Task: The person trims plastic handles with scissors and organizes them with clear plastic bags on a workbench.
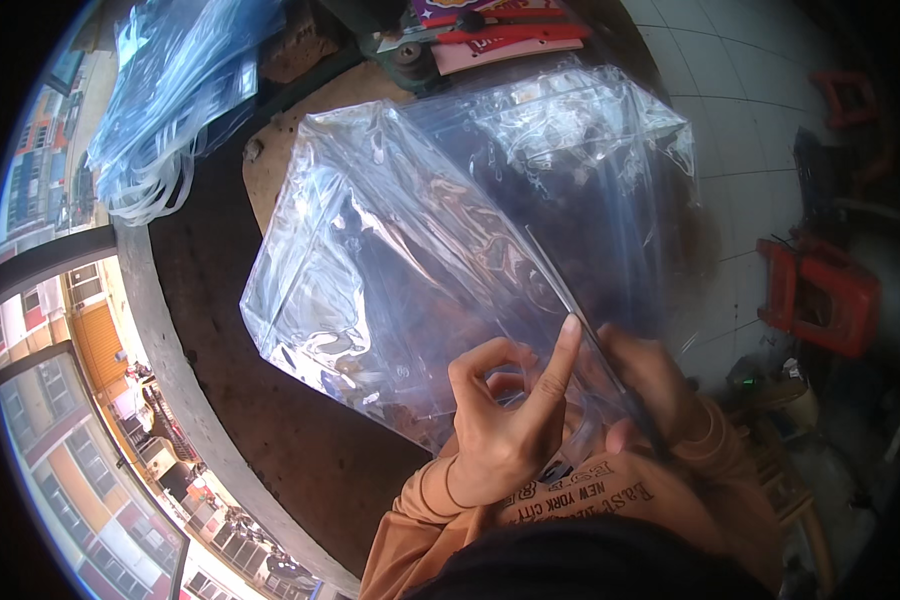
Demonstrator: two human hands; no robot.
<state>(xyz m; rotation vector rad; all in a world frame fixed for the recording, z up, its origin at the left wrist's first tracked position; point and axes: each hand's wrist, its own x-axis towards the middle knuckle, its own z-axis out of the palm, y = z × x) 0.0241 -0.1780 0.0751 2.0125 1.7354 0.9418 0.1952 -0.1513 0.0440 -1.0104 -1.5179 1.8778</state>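
A large clear plastic bag spreads in front of me, creased and shiny. A thin, straight grey strip runs slantwise across its right part toward my right hand; whether it is a rod or part of the bag I cannot tell. My left hand is closed on the near edge of the bag, its raised fingertip against the strip. My right hand is closed around the bag's edge beside the strip, and its fingers are partly hidden and blurred.
At the far left lies a pile of clear bluish plastic bags with pale handles. Red-handled scissors rest on printed packets at the back. Red stools stand on the tiled floor to the right. A window ledge borders the left.
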